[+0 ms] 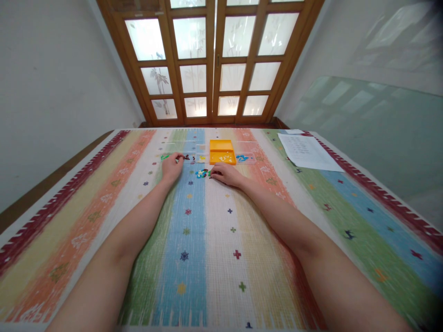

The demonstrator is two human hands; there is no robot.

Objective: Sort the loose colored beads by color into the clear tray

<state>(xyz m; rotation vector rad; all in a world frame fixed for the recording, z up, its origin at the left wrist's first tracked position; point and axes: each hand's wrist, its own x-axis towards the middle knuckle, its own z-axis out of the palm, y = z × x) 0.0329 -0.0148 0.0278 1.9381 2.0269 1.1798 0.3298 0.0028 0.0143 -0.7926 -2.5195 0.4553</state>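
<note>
Left: green bits [164, 157], then dark bits [187, 157], left hand [172, 165] blocking the view between, fingers close together; cannot tell whether clamped on any. Middle: mixed pile [201, 174], nearer than the yellow box [221, 145]; right hand [225, 174] at the pile's right edge, fingers curled, grip unclear. Right: blue bits [242, 158], then paper [311, 153], writing too small to read.

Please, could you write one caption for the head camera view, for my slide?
Left hand by dark pieces, right hand at a multicolored pile, near an open yellow box.
</note>
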